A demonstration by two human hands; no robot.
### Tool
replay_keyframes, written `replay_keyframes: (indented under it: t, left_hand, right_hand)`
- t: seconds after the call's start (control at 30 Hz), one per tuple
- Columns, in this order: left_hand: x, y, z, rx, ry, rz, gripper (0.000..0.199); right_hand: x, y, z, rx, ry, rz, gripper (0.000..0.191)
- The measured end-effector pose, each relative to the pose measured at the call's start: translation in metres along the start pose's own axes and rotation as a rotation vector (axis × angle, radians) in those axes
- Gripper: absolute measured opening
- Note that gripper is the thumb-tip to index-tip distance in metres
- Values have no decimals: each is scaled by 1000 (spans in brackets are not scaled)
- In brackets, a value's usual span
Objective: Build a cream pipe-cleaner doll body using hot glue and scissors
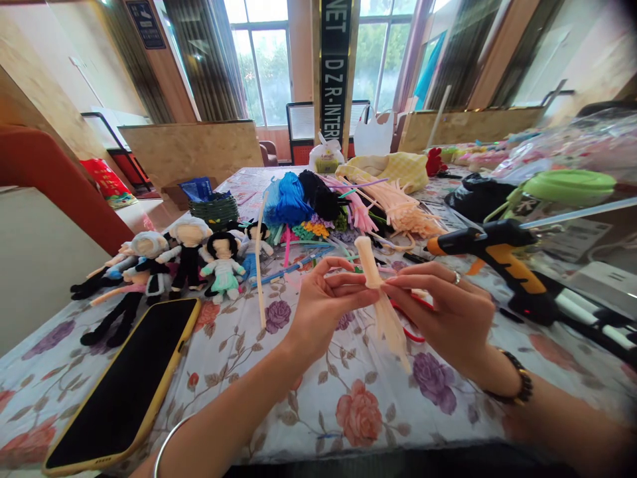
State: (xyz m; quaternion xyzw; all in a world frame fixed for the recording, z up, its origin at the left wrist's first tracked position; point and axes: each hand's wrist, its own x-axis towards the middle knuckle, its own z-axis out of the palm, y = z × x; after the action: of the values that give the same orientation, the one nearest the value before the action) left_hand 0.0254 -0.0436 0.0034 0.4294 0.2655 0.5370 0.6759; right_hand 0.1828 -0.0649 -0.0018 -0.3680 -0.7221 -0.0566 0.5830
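A cream bundle of fuzzy stems (369, 262) is held upright above the flowered tablecloth (318, 398), its upper part compact and its lower ends loose and blurred. My left hand (326, 305) pinches its middle from the left, fingers closed on it. From the right, my right hand (442, 312) grips the same spot between thumb and fingertips. Behind my hands lie bundles of coloured stems, blue (291, 199), black (318, 194) and peach (405, 209). Red-handled scissors (415, 337) seem to lie beneath my right hand, partly hidden. One cream stem (259, 265) stands out left of my hands.
Several small dolls (189, 255) and a phone (127, 378) in a yellow case are on the left. A glue gun (502, 259) and a green-lidded container (567, 189) stand right. Farther back are a green basket (215, 210) and plastic bags (374, 136).
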Motion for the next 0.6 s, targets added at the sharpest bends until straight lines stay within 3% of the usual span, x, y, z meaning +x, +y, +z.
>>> replay_keyframes:
  t: [0.6]
  left_hand:
    - [-2,2,1,7,31,5,34]
  right_hand:
    - [1,-1,0,-49,-2,-82,16]
